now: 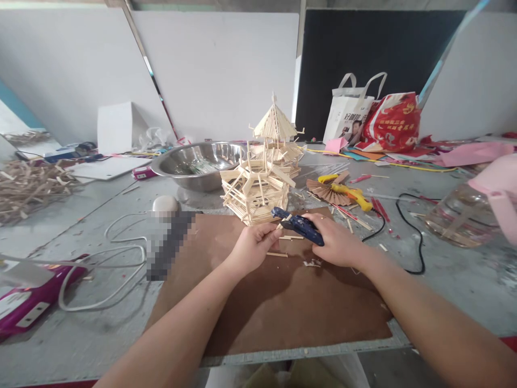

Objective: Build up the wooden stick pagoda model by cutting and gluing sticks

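My left hand [254, 245] is closed in a pinch on a thin wooden stick [279, 226], whose end sits at the jaws of a dark blue pliers-like hand tool [301, 226]. My right hand [337, 242] is wrapped round that tool's handles. Just behind both hands stands a pagoda-like model [258, 188] built of pale sticks. A separate pointed stick roof [274, 124] rises behind it, partly hidden. Short cut sticks [277, 255] and small scraps [312, 263] lie on the brown board [258, 307] below my hands.
A steel basin [197, 164] stands at back left, a yellow glue gun [351, 195] with black cord at right. A clear jug [460, 215] is at far right, a purple power strip [40, 296] with white cable at left. Bags [391, 124] and a stick pile [32, 183] lie farther off.
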Demonstrator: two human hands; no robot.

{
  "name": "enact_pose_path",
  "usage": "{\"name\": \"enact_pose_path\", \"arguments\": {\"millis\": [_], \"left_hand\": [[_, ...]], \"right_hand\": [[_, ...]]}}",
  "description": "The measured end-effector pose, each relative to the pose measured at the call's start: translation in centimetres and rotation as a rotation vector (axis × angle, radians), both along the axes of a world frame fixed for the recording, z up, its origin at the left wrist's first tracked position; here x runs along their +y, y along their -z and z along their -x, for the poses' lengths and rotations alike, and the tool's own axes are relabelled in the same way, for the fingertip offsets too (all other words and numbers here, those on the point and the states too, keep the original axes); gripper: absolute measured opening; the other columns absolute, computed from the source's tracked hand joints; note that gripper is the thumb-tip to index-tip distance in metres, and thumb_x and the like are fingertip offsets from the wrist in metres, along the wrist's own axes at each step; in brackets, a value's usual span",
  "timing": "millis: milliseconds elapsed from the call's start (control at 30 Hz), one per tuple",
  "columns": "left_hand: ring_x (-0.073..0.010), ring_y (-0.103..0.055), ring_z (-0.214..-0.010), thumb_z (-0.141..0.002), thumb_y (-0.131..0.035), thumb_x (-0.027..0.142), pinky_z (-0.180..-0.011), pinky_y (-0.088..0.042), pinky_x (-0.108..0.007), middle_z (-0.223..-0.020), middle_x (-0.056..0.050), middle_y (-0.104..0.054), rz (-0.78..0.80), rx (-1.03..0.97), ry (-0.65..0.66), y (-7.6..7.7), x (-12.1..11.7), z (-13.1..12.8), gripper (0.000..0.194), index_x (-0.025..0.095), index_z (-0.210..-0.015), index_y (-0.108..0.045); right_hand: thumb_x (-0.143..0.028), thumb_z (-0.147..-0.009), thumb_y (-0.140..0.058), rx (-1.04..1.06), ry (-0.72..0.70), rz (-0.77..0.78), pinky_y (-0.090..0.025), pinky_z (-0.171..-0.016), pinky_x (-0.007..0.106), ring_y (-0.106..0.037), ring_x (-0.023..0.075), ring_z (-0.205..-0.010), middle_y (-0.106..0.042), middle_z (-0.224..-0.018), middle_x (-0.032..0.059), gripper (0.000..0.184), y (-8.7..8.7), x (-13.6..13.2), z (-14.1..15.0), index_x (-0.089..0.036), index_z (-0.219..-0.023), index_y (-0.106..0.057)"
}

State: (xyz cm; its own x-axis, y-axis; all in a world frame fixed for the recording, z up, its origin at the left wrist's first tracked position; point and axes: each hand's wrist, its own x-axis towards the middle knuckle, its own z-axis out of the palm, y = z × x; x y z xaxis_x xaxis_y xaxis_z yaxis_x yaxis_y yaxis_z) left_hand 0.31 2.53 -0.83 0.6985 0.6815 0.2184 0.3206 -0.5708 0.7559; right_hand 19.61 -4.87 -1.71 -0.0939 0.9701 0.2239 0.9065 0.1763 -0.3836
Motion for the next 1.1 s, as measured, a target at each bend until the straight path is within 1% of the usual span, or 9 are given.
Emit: {"name": "enact_pose_path", "arguments": {"millis": [100,233,367,433,533,633,733,933,1100], "left_hand": [[-0.0098,-0.046,-0.051,-0.080,-0.039,0.037,-0.050,-0.033,-0.020,-0.053,0.000,-0.053,-0.003,0.011,0.030,0.1,0.1,0.0,0.034,0.015,-0.058,-0.052],[-0.0097,-0.047,-0.052,-0.080,-0.037,0.033,-0.053,-0.033,-0.020,-0.054,0.000,-0.055,-0.162,0.074,-0.021,0.2,0.3,0.1,0.032,0.017,-0.058,-0.054],[-0.0109,-0.048,-0.058,-0.079,-0.041,0.029,-0.057,-0.034,-0.021,-0.060,-0.001,-0.057,-0.303,0.064,-0.107,0.2,0.6,0.4,0.024,0.018,-0.066,-0.058],[-0.0107,-0.047,-0.057,-0.079,-0.041,0.031,-0.057,-0.034,-0.021,-0.059,-0.001,-0.056,-0.263,0.040,-0.100,0.3,0.7,0.4,0.025,0.018,-0.065,-0.058],[-0.0094,-0.045,-0.052,-0.080,-0.039,0.035,-0.052,-0.033,-0.020,-0.055,0.000,-0.054,-0.094,0.022,-0.030,0.4,0.7,0.3,0.033,0.016,-0.060,-0.056],[-0.0091,-0.044,-0.050,-0.080,-0.039,0.039,-0.050,-0.032,-0.020,-0.054,0.000,-0.054,0.066,0.000,0.030,0.4,0.6,0.1,0.035,0.014,-0.062,-0.057],[-0.0093,-0.044,-0.050,-0.079,-0.040,0.040,-0.050,-0.032,-0.020,-0.054,0.001,-0.054,0.118,-0.021,0.036,0.3,0.4,0.0,0.035,0.014,-0.066,-0.058],[-0.0084,-0.041,-0.048,-0.079,-0.040,0.036,-0.050,-0.030,-0.019,-0.049,0.003,-0.050,-0.069,0.053,-0.076,0.2,0.2,-0.1,0.035,0.016,-0.054,-0.054],[-0.0105,-0.049,-0.054,-0.079,-0.040,0.030,-0.054,-0.032,-0.020,-0.057,0.001,-0.059,-0.222,0.074,-0.204,0.3,-0.1,-0.1,0.026,0.018,-0.064,-0.058]], "right_hand": [[-0.013,-0.058,-0.047,0.020,-0.052,-0.002,-0.034,-0.084,0.034,-0.045,0.0226,-0.103,-0.048,-0.113,0.0103,0.060,0.1,0.2,-0.4,-0.016,-0.117,-0.037],[-0.011,-0.058,-0.046,0.020,-0.083,0.013,-0.034,-0.086,0.035,-0.044,0.0223,-0.104,-0.048,-0.114,0.0100,0.060,0.1,0.1,-0.7,-0.017,-0.117,-0.037],[-0.011,-0.057,-0.045,0.024,-0.109,0.028,-0.031,-0.089,0.036,-0.043,0.0228,-0.107,-0.046,-0.118,0.0098,0.064,0.0,0.1,-0.9,-0.018,-0.120,-0.035],[-0.011,-0.058,-0.045,0.046,-0.107,0.012,-0.031,-0.089,0.036,-0.043,0.0224,-0.107,-0.046,-0.117,0.0092,0.063,0.0,0.2,-0.9,-0.018,-0.120,-0.035],[-0.012,-0.060,-0.045,0.077,-0.063,-0.021,-0.034,-0.085,0.034,-0.047,0.0214,-0.101,-0.050,-0.113,0.0077,0.059,0.0,0.2,-0.8,-0.019,-0.118,-0.037],[-0.015,-0.061,-0.047,0.061,0.023,-0.020,-0.035,-0.082,0.034,-0.048,0.0221,-0.099,-0.051,-0.111,0.0078,0.057,0.1,0.1,-0.5,-0.019,-0.117,-0.037],[-0.018,-0.063,-0.049,0.022,0.103,0.000,-0.035,-0.081,0.034,-0.047,0.0235,-0.099,-0.052,-0.110,0.0082,0.056,0.1,0.1,-0.4,-0.019,-0.118,-0.038],[-0.021,-0.063,-0.050,-0.036,0.140,0.008,-0.034,-0.081,0.034,-0.047,0.0240,-0.099,-0.053,-0.109,0.0088,0.056,0.0,0.0,-0.2,-0.018,-0.118,-0.038],[-0.022,-0.063,-0.050,-0.110,0.149,0.016,-0.034,-0.079,0.034,-0.048,0.0244,-0.095,-0.053,-0.107,0.0101,0.055,-0.3,-0.2,0.4,-0.015,-0.117,-0.040]]}}
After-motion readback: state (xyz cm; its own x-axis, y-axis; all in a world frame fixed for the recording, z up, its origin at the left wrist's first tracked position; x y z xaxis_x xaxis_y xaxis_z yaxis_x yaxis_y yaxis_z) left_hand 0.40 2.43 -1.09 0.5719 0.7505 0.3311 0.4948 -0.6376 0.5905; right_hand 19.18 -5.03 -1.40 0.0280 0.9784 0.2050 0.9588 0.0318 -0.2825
